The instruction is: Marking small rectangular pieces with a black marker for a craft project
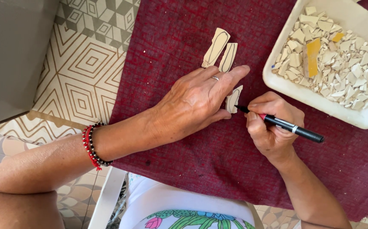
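A home craft corner: a dark red cloth (184,42) over the work surface, a white tray of broken tile shards (364,116) far right, patterned floor tiles (82,80) left.

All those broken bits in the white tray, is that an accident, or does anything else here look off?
Nothing looks spilled. The broken cream pieces lie heaped inside the white tray, none scattered beyond it. On the red cloth, two outlined shards lie neatly side by side. The left hand steadies a third shard while the right hand holds a black marker to it.
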